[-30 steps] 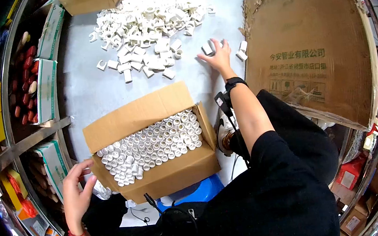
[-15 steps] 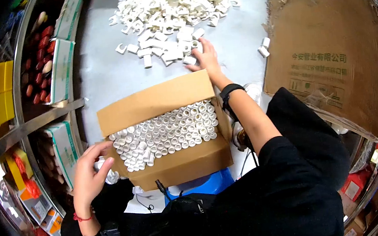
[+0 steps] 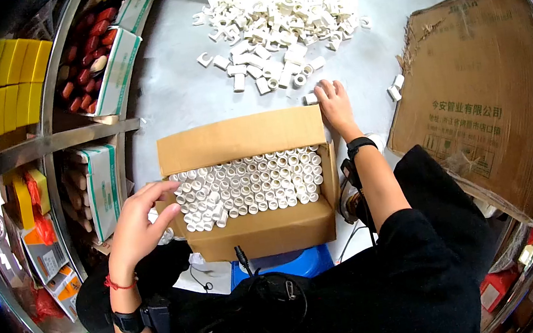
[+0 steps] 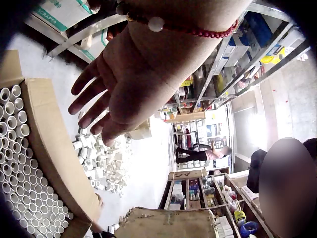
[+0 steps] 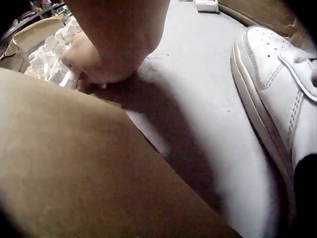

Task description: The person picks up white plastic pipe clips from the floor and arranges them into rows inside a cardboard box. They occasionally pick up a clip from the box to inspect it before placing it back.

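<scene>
My right hand is low over the floor just beyond the box's right corner, palm down. Its curled fingers hold a short white pipe fitting, which shows on the thumb side; the rest of the grip is hidden under the hand. In the right wrist view the cardboard flap covers part of that work. To the left, my left hand has loosely bent fingers and a spread thumb, fingertips at the left edge of the cardboard box. Inside the box, white pipe fittings stand upright in rows, some tilted at the left.
A big heap of white fittings spreads over the floor beyond the box. Two loose fittings lie by a large flat carton at right. Metal shelving lines the left side. A white shoe is beside my right hand.
My right hand came left with fittings from near the large carton to the heap's edge, then drew back towards the box. The left hand stays by the box's left edge. The head view shifted.
</scene>
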Available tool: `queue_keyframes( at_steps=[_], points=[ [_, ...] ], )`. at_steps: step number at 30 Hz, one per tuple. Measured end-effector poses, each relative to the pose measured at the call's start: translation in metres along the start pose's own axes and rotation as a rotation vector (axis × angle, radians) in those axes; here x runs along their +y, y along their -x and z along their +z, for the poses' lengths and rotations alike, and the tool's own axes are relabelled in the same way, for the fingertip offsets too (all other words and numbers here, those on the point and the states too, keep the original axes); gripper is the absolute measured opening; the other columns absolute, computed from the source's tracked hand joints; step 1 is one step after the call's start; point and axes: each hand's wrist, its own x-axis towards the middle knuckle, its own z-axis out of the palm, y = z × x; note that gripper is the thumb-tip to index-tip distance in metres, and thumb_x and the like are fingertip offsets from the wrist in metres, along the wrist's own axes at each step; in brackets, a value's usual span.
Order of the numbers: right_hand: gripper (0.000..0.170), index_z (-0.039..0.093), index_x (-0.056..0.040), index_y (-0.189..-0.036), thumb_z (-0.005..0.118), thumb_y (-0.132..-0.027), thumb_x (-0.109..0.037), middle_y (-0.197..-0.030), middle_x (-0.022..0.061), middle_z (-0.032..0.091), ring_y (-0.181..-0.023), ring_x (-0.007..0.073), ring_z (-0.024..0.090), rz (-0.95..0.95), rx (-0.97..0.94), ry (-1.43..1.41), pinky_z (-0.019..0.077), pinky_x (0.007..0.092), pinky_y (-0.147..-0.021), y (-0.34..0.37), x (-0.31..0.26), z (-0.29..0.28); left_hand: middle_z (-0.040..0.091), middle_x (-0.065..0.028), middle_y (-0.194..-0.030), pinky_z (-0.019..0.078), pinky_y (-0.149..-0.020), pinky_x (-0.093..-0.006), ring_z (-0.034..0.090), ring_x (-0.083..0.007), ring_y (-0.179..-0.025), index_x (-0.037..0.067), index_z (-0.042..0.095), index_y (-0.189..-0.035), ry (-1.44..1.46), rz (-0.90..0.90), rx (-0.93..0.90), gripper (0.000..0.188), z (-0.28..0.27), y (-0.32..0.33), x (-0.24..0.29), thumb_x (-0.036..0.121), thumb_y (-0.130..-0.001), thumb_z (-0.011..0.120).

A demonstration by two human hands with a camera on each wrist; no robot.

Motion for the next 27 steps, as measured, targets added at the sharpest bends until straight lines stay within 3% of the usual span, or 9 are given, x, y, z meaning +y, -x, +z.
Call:
queue_keyframes(
  at_steps=[4, 8, 13, 15, 17, 20, 23, 25, 27],
  points=[
    [0.037, 0.047, -0.0147, -0.100, 0.056, -0.066, -0.006, -0.102, 0.0047, 0.047, -0.092, 0.0285, 0.045, 0.084, -0.149, -0.074, 0.0460, 0.0354, -0.072, -0.010, 0.006, -0.013, 0.057, -0.0098, -0.091, 0.0417, -0.070, -0.0272, 0.055, -0.0182, -0.081, 0.003, 0.054, -0.104, -0.008, 0.034, 0.017, 0.030, 0.003, 0.003, -0.002, 0.011, -0.075, 0.055],
    [0.034, 0.046, -0.0144, -0.102, 0.054, -0.070, -0.007, -0.097, 0.0061, 0.048, -0.087, 0.0276, 0.048, 0.171, -0.150, -0.053, 0.0475, 0.0364, -0.066, -0.005, 0.007, -0.024, 0.057, -0.0103, -0.090, 0.0412, -0.071, -0.0275, 0.054, -0.0186, -0.079, 0.003, 0.054, -0.103, -0.022, 0.047, 0.019, 0.030, 0.000, 0.007, -0.002, 0.014, -0.075, 0.055],
    [0.029, 0.048, -0.0096, -0.100, 0.052, -0.072, -0.003, -0.094, 0.0095, 0.050, -0.084, 0.0302, 0.050, 0.317, 0.134, -0.220, 0.0434, 0.0390, -0.069, -0.021, 0.005, -0.041, 0.057, -0.0122, -0.087, 0.0422, -0.071, -0.0303, 0.054, -0.0222, -0.077, 0.002, 0.055, -0.099, -0.004, 0.098, 0.099, 0.027, 0.000, 0.017, 0.001, 0.014, -0.075, 0.057],
    [0.029, 0.048, -0.0084, -0.099, 0.053, -0.071, -0.002, -0.093, 0.0108, 0.051, -0.083, 0.0305, 0.050, 0.308, 0.207, -0.290, 0.0428, 0.0388, -0.069, -0.046, -0.006, -0.066, 0.057, -0.0134, -0.086, 0.0425, -0.071, -0.0309, 0.055, -0.0227, -0.076, 0.002, 0.056, -0.098, 0.036, 0.115, 0.167, 0.027, 0.000, 0.023, 0.005, 0.015, -0.075, 0.058],
    [0.030, 0.049, -0.0064, -0.099, 0.054, -0.070, 0.000, -0.092, 0.0126, 0.052, -0.084, 0.0314, 0.050, 0.161, 0.303, -0.426, 0.0420, 0.0382, -0.070, -0.074, -0.033, -0.099, 0.058, -0.0138, -0.086, 0.0428, -0.070, -0.0302, 0.056, -0.0206, -0.075, 0.001, 0.056, -0.099, 0.093, 0.139, 0.237, 0.027, 0.001, 0.027, 0.005, 0.015, -0.076, 0.058],
    [0.031, 0.049, -0.0051, -0.099, 0.054, -0.069, 0.001, -0.091, 0.0138, 0.053, -0.085, 0.0326, 0.051, -0.073, 0.258, -0.652, 0.0420, 0.0375, -0.072, -0.096, -0.103, -0.151, 0.054, -0.0097, -0.102, 0.0433, -0.076, -0.0276, 0.054, -0.0160, -0.087, 0.003, 0.050, -0.110, 0.513, 0.109, 0.192, 0.032, 0.010, 0.025, 0.001, 0.023, -0.084, 0.050],
    [0.033, 0.049, -0.0061, -0.099, 0.058, -0.067, -0.004, -0.092, 0.0119, 0.052, -0.085, 0.0318, 0.052, -0.339, 0.026, -0.805, 0.0425, 0.0380, -0.075, -0.083, -0.186, -0.210, 0.048, -0.0100, -0.115, 0.0436, -0.081, -0.0312, 0.052, -0.0192, -0.095, 0.006, 0.041, -0.120, 0.979, -0.014, 0.097, 0.043, 0.018, 0.034, 0.010, 0.036, -0.088, 0.040],
    [0.036, 0.048, -0.0088, -0.099, 0.060, -0.066, -0.008, -0.092, 0.0100, 0.051, -0.084, 0.0312, 0.052, -0.509, -0.108, -0.639, 0.0431, 0.0387, -0.075, -0.064, -0.230, -0.252, 0.049, -0.0138, -0.112, 0.0451, -0.082, -0.0370, 0.055, -0.0241, -0.092, 0.005, 0.044, -0.114, 1.490, -0.073, -0.082, 0.043, 0.026, 0.033, 0.007, 0.039, -0.087, 0.039],
    [0.038, 0.047, -0.0117, -0.100, 0.062, -0.065, -0.013, -0.092, 0.0089, 0.050, -0.083, 0.0297, 0.052, -0.524, -0.164, -0.442, 0.0450, 0.0386, -0.071, -0.045, -0.257, -0.271, 0.053, -0.0151, -0.105, 0.0463, -0.081, -0.0393, 0.056, -0.0259, -0.090, 0.004, 0.046, -0.108, 1.796, 0.022, -0.287, 0.040, 0.037, 0.032, -0.005, 0.037, -0.087, 0.038]
  ],
)
